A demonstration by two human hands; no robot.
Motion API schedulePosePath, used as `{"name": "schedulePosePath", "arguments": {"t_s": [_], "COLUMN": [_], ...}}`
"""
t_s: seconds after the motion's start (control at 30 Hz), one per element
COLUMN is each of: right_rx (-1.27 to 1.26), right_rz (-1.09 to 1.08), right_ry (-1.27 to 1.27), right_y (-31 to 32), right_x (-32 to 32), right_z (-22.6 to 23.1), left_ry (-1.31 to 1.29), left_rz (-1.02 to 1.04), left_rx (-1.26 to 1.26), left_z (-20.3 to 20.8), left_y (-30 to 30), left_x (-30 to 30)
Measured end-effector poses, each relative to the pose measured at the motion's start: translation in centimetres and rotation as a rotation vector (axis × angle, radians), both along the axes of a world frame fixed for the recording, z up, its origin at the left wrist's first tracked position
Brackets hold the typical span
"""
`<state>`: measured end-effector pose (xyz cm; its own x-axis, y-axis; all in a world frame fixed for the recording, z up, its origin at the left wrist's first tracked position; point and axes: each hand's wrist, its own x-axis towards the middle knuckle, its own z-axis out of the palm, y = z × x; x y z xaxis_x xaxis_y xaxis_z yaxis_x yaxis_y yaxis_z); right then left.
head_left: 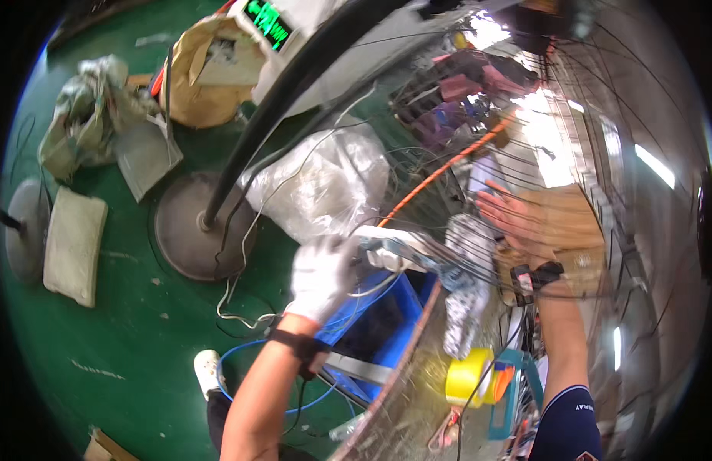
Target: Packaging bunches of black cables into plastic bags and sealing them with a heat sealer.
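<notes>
My left hand [321,278], in a white glove, is curled above a blue crate [398,307]. It is blurred, and whatever its fingers close on is hidden. Right beside its fingers are a white strip [406,244] and a grey-blue cloth-like piece [440,269]. My right hand [517,219] is bare, its fingers stretched apart over brown cardboard [575,223]. Many thin dark wires [479,177] cross in front of it. Between the hands lies a black-and-white patterned cloth [467,292].
A roll of yellow tape [469,376] and a teal tape dispenser [507,407] are on the bench. On the green floor stand a round-based pole [190,238], a clear plastic bag [325,180] and a brown paper sack [194,100]. Cables trail near my foot [207,373].
</notes>
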<state>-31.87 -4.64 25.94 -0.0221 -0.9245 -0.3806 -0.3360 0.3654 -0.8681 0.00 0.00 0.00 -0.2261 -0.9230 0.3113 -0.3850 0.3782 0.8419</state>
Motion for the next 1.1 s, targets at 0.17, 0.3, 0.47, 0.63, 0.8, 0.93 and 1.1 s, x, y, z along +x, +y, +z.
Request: {"name": "schedulePosePath", "arguments": {"t_s": [0.17,0.3,0.47,0.63,0.8,0.93,1.1], "right_rx": [-0.338,-0.471,-0.451,-0.279,-0.388,-0.449,-0.466], "right_rz": [-0.173,-0.255,-0.018,-0.458,-1.243,-1.580,-1.624], "right_ry": [0.195,0.200,0.259,0.108,-0.197,-0.163,0.047], "right_y": [8.0,19.8,45.8,74.7,94.3,106.4,119.5], "right_x": [-1.6,2.7,7.4,12.4,16.2,15.9,10.7], "right_z": [4.1,9.9,15.7,14.0,3.7,0.6,-5.6], "left_ry": [-0.303,-0.531,-1.047,-0.946,-0.902,-1.036,-0.716], "left_rz": [0.200,0.284,0.149,-0.278,-0.662,-0.836,-1.197], "left_rx": [-0.069,0.074,0.266,0.194,0.293,0.145,-0.027], "left_z": [-1.0,-3.7,3.3,-0.9,-1.8,14.1,20.1], "left_y": [7.9,23.1,38.8,38.7,44.4,54.1,70.2], "left_x": [11.9,24.0,29.7,24.0,19.1,2.3,-16.4]}}
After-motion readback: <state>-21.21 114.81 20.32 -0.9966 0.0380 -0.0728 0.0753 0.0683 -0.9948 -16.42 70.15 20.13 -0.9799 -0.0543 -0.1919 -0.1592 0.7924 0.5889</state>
